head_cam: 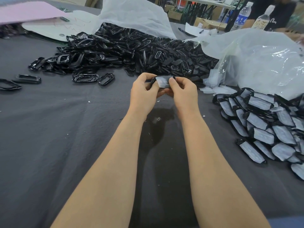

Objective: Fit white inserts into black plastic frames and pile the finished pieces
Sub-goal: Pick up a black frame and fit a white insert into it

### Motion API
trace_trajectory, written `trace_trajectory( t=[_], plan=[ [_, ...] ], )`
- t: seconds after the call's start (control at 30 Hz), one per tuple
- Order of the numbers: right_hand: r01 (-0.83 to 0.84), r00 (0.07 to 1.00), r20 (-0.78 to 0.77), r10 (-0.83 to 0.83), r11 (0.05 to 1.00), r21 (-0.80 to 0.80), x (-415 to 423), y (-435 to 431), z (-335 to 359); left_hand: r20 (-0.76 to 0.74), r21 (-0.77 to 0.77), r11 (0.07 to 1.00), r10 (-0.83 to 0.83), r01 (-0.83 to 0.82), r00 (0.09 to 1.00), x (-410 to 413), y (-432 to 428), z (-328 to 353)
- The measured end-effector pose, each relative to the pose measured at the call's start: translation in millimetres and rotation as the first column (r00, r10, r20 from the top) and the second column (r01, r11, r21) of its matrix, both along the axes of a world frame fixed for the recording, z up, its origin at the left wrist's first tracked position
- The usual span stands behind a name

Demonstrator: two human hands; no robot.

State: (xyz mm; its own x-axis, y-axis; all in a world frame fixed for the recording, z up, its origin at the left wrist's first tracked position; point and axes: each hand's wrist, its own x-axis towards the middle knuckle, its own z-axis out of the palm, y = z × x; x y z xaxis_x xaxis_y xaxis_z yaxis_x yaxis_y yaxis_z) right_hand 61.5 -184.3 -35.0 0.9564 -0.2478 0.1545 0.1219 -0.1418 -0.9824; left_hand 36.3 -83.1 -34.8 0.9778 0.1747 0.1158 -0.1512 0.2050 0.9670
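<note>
Insert [162,81] sits on a frame [152,81], pinched above the worktop [65,129] by the left hand [143,94] and right hand [184,94]; thumbs [172,83] press it, I think to seat it. Finished pile [271,125] lies near, at right.

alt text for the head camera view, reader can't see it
The left hand and right hand pinch a black frame with a white insert between them above a grey cloth-covered table. A heap of loose black frames lies beyond the hands, and a pile of finished pieces sits to the right beside clear plastic bags.
</note>
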Motion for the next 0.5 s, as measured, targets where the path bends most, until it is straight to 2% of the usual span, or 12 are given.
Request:
trace_trajectory(
  t=[0.2, 0.4, 0.5],
  plan=[
    [0.029, 0.999, 0.018, -0.028, 0.999, -0.042, -0.8, 3.3, -0.2, -0.037, -0.051, 0.999, 0.007, -0.009, 0.999, 0.4, -1.5, 3.4],
    [0.037, 0.999, 0.034, -0.035, 0.998, -0.049, -2.4, 2.8, 0.8, -0.029, 0.102, 0.994, 0.037, -0.034, 0.999, 4.7, -1.3, -3.0],
    [-0.024, 1.0, 0.013, 0.024, 1.0, -0.018, -2.6, -0.7, 2.5, -0.038, 0.093, 0.995, 0.049, -0.046, 0.998, 5.0, 0.4, -3.8]
  ],
)
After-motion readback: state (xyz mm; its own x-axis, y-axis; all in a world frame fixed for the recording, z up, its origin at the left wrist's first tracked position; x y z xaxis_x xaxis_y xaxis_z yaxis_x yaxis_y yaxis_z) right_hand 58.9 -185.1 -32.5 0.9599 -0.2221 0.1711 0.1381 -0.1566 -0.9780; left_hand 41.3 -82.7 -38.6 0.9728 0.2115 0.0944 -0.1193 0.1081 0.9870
